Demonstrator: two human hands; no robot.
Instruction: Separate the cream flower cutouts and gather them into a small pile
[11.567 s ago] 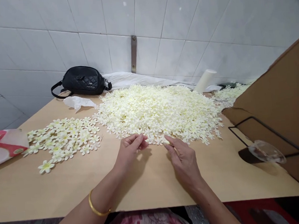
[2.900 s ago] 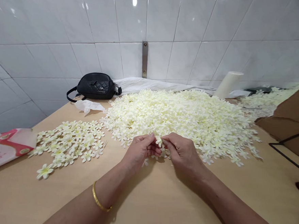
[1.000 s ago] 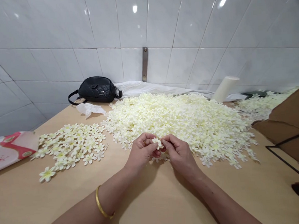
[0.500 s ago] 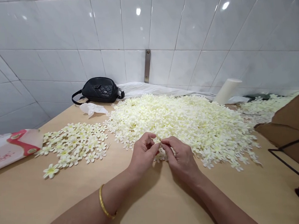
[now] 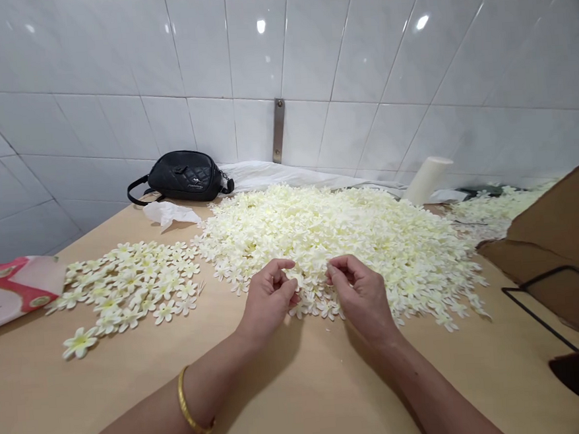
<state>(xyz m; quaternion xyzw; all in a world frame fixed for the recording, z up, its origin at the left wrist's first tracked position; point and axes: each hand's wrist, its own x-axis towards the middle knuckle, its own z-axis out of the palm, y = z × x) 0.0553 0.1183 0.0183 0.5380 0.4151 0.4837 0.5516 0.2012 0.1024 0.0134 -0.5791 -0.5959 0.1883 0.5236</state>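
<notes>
White flowers point(image 5: 320, 234) with a yellowish tint, a seriously big loose heap of them, are piled mid-table, and both hands are right at the near edge. Left hand point(image 5: 268, 301) has its fingers curled, with thumb and index tips a little apart and petals visible behind the gap; can't tell if it's got anything. Right hand point(image 5: 367, 297) has thumb and index brought close together, kinda like a pinch, but I honestly can't tell whether a flower's in there. The hands are apart from each other, and a gold bracelet point(image 5: 184, 403) is on the left wrist. Over on the left there's a smaller batch point(image 5: 140, 280), spread thinner on the table point(image 5: 303, 408), next to a pink-and-white packet point(image 5: 27, 291). Black bag point(image 5: 183, 176) is far left, crumpled tissue point(image 5: 170, 214) just nearer.
</notes>
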